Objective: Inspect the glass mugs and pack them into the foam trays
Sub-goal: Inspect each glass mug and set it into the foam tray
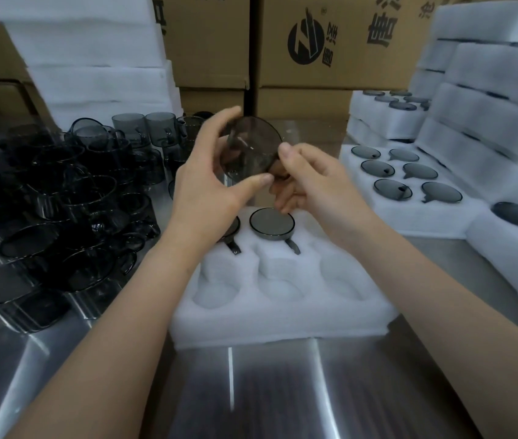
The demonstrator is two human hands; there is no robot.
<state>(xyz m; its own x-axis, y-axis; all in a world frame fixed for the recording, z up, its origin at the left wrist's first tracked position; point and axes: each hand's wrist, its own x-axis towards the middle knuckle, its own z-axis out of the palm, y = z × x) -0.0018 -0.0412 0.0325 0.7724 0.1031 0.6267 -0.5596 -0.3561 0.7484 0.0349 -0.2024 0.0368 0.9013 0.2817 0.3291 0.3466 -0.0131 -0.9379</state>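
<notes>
You held one smoky glass mug (251,147) up in both hands, above the far edge of the foam tray (283,315) and clear of it, tipped on its side so that its round end faced you. Your left hand (210,172) curled round the mug's left side, fingers over the top and thumb underneath. Your right hand (311,182) pinched the right edge, thumb on top and fingers tucked below. The tray lay on the steel table (251,391) just in front of you. Two packed mugs (272,224) sat in its far row with their handles pointing toward you, the left one partly hidden behind your left wrist. The three pockets of the near row were unfilled. To your left, a crowd of loose mugs (61,201) stood on the table. To your right lay filled trays (409,175), some stacked. Cardboard boxes (330,42) and stacks of white foam (93,58) stood at the back.
</notes>
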